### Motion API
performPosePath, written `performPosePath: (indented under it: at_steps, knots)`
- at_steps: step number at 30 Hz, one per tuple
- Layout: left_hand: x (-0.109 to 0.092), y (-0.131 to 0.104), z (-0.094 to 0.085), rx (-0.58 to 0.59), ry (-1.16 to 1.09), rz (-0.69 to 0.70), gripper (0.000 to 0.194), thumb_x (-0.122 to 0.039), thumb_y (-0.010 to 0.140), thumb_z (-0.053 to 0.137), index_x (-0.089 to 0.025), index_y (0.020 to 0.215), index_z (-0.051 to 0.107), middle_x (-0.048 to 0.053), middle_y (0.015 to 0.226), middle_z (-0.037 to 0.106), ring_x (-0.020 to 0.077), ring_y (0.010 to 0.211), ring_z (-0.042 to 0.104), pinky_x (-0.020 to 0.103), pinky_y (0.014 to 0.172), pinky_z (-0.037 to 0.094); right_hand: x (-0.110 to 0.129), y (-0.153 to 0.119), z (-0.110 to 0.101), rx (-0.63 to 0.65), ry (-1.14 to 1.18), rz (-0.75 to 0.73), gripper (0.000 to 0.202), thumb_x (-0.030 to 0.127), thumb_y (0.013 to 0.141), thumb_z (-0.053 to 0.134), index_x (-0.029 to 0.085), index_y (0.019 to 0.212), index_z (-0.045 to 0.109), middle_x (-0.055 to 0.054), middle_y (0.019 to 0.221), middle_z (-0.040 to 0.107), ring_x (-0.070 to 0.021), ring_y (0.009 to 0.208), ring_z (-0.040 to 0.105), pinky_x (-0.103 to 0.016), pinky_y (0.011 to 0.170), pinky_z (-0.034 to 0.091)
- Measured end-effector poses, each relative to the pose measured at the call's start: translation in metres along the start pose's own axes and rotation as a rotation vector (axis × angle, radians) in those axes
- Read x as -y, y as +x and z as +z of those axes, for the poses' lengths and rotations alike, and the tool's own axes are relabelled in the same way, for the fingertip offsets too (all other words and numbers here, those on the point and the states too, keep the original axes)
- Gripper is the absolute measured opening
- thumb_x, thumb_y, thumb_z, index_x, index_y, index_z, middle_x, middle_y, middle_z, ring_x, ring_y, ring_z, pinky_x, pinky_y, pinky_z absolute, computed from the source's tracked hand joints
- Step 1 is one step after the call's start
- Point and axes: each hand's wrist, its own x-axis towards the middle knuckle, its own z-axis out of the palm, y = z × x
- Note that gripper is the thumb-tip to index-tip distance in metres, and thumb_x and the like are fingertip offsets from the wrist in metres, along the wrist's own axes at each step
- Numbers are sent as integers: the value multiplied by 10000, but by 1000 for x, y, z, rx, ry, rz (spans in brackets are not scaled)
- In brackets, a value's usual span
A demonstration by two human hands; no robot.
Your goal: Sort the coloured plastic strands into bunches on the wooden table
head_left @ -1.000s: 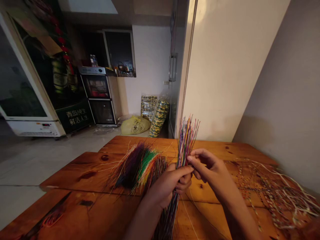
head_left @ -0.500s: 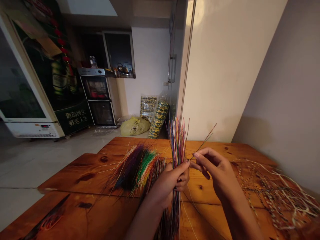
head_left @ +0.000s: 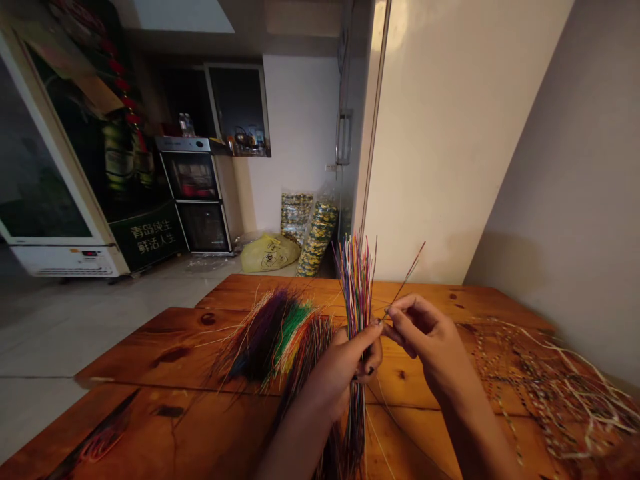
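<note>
My left hand (head_left: 357,357) is wrapped round an upright bundle of thin multicoloured cords (head_left: 356,287), whose ends fan out above the fist and hang down below it. Just right of the bundle, my right hand (head_left: 425,327) pinches a few dark thin cords (head_left: 407,277) between thumb and fingertips. Those cords slant up to the right, and their lower part runs to my left thumb. Left of my left forearm lies a pile of loose cords (head_left: 287,333) in purple, black, green and orange, partly hidden by that arm.
The wooden table (head_left: 200,413) carries a tangle of patterned and pale cords (head_left: 560,387) on the right and a small red coil (head_left: 103,443) at the left front. Beyond stand a glass-door fridge (head_left: 65,257), a cabinet (head_left: 195,200), a yellow bag (head_left: 270,252) and a wrapped roll (head_left: 319,237).
The cords in my right hand have drawn closer together and shifted slightly left. My right fingers have closed in a little. The left hand still grips the bundle, with its lower fingers slightly moved.
</note>
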Motion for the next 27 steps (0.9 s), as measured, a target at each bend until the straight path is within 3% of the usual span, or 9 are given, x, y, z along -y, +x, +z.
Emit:
performPosePath:
  at_steps: [7, 14, 17, 22, 25, 27]
  knots:
    - [-4, -1, 1, 7, 68, 52, 282, -372, 874, 492, -136, 779, 615, -76, 450, 327, 47, 401, 210, 223, 416, 138, -2, -3, -6, -145, -4, -54, 186, 347, 775, 635, 202, 731, 526, 84, 503, 402, -42, 427, 338, -143, 390, 264]
    - [-4, 0, 4, -11, 97, 52, 296, -404, 821, 548, -126, 755, 628, -78, 453, 310, 53, 408, 214, 239, 410, 103, 3, 5, -19, -431, 277, -206, 96, 158, 756, 570, 201, 709, 498, 71, 568, 380, -53, 459, 300, -156, 371, 202]
    - [-3, 2, 1, -66, 55, 38, 298, -410, 789, 583, -118, 746, 624, -82, 472, 305, 43, 409, 176, 229, 399, 94, 7, 10, -40, -553, 454, -267, 127, 111, 715, 581, 187, 669, 491, 63, 637, 364, -43, 470, 279, -159, 356, 176]
    - [-9, 7, -15, -210, -77, 81, 276, -381, 755, 634, -109, 786, 602, -103, 490, 269, 21, 396, 162, 196, 380, 91, -2, 16, -102, -718, 737, -275, 218, 47, 646, 509, 175, 508, 398, 62, 576, 246, -51, 444, 212, -175, 321, 165]
    - [-18, 8, -27, -327, -197, 196, 281, -360, 708, 689, -118, 788, 571, -120, 484, 250, 6, 380, 147, 171, 365, 92, -13, 23, -127, -695, 823, -203, 201, 48, 603, 494, 179, 494, 387, 65, 553, 224, -52, 429, 203, -172, 317, 179]
    - [-23, 7, -31, -352, -242, 251, 290, -349, 687, 712, -123, 777, 554, -124, 479, 266, -1, 370, 142, 163, 355, 100, -19, 28, -128, -571, 807, -145, 180, 77, 622, 526, 179, 527, 412, 64, 567, 247, -53, 440, 227, -166, 328, 194]
